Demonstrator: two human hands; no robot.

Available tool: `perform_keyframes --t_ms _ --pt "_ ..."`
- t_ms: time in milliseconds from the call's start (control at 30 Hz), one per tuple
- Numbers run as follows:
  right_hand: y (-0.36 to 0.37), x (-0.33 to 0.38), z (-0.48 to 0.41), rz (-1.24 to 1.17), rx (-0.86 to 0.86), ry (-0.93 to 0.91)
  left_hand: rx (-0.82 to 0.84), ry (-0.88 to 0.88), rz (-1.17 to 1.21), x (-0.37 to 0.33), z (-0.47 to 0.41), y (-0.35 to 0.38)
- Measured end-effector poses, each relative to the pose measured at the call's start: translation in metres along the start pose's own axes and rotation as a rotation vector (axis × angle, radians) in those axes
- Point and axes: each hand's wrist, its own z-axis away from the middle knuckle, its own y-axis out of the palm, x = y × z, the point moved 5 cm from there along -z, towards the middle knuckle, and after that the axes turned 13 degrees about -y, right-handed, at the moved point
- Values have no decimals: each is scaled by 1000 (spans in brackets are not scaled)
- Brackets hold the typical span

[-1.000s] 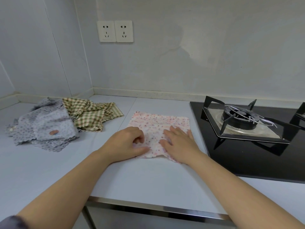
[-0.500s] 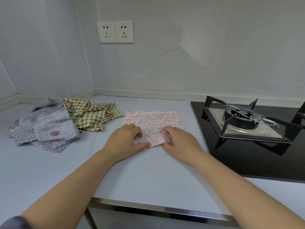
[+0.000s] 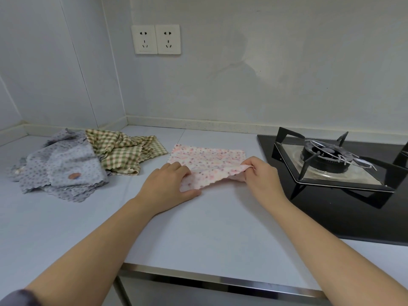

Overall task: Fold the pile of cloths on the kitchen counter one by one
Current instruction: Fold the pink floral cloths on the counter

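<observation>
A pink floral cloth (image 3: 209, 161) lies on the white kitchen counter (image 3: 209, 235) in the middle of the view. My left hand (image 3: 167, 187) grips its near left corner against the counter. My right hand (image 3: 263, 176) pinches the near right corner and holds it lifted off the surface. At the far left sits the pile: a crumpled green checked cloth (image 3: 123, 151) partly under a grey dotted cloth (image 3: 64, 171).
A black gas hob (image 3: 344, 208) with a burner and pan support (image 3: 326, 160) borders the cloth on the right. A double wall socket (image 3: 156, 39) is on the back wall. The counter's metal front edge (image 3: 220, 281) runs below my forearms.
Both hands went from pressing flat on the pink cloth to gripping its near edge. The right hand has lifted its corner and shifted right; the cloth's near edge has come up off the counter.
</observation>
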Motion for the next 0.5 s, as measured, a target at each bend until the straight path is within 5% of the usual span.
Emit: perform_keyframes --t_ms 200,500 --pt "-5 -3 -3 -74 -59 50 -38 -22 180 6 0 -4" --pt "-7 -3 -7 -267 -119 51 -153 -398 861 36 -3 -26"
